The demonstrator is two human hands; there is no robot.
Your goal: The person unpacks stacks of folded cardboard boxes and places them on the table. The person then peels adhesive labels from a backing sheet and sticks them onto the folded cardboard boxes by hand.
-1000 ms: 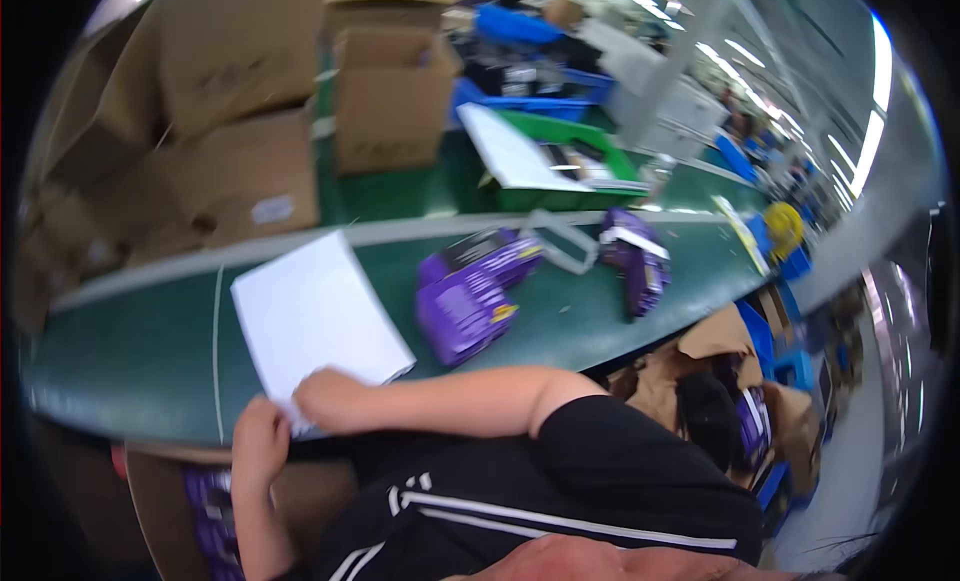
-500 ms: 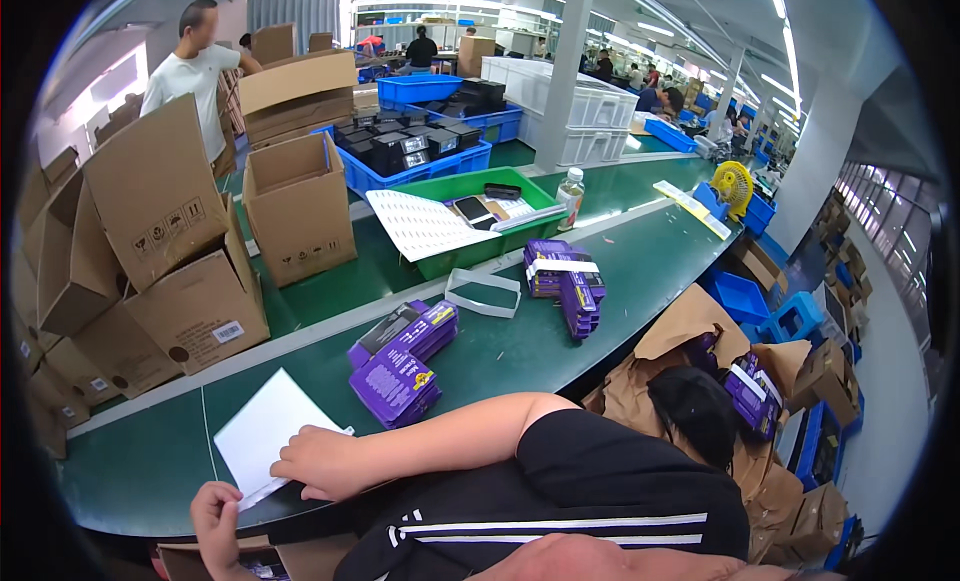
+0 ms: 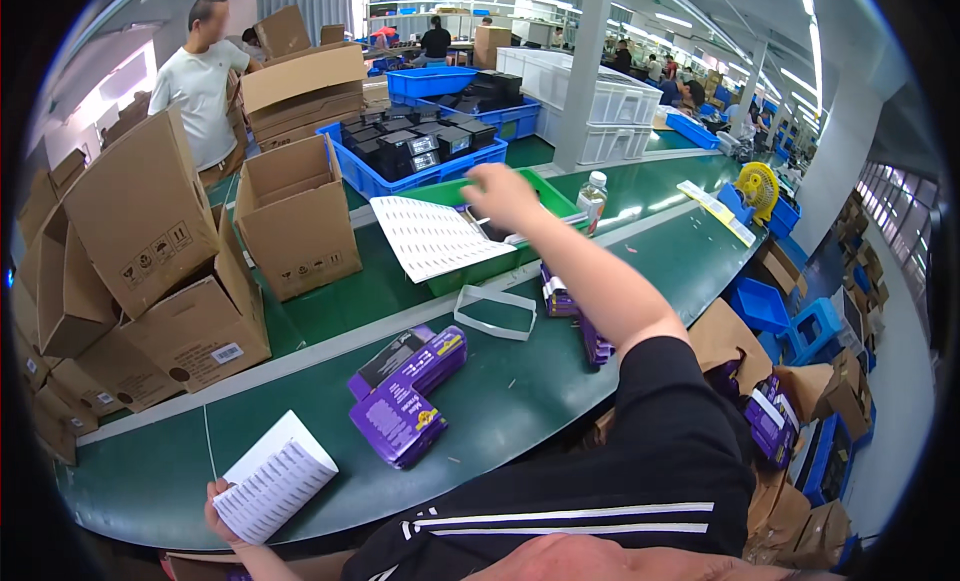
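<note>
Left hand (image 3: 222, 509) gripped the near corner of a white printed sheet (image 3: 275, 475) at the near edge of the green conveyor belt (image 3: 520, 391); fingers were closed on the paper. The sheet lay flat on the belt, well to the left of the purple boxes (image 3: 405, 396). Those boxes sat mid-belt, two side by side and touching, long sides angled away.

Beyond the purple boxes lay a white paper band (image 3: 495, 312), open as a loop, flat on the belt. To the right of the band, more purple boxes (image 3: 560, 293) stood partly hidden behind the right forearm.

Right hand (image 3: 500, 193) was stretched far over the belt, above the green tray (image 3: 560, 196) on the far side. Fingers looked loosely curled; whether they held anything could not be told. A white perforated sheet (image 3: 430, 238) rested tilted across the tray's left end. A clear bottle (image 3: 593, 198) stood just right of the tray.

Left of the tray stood an open cardboard box (image 3: 295, 216); behind the tray, a blue crate (image 3: 420, 151) of dark boxes.
</note>
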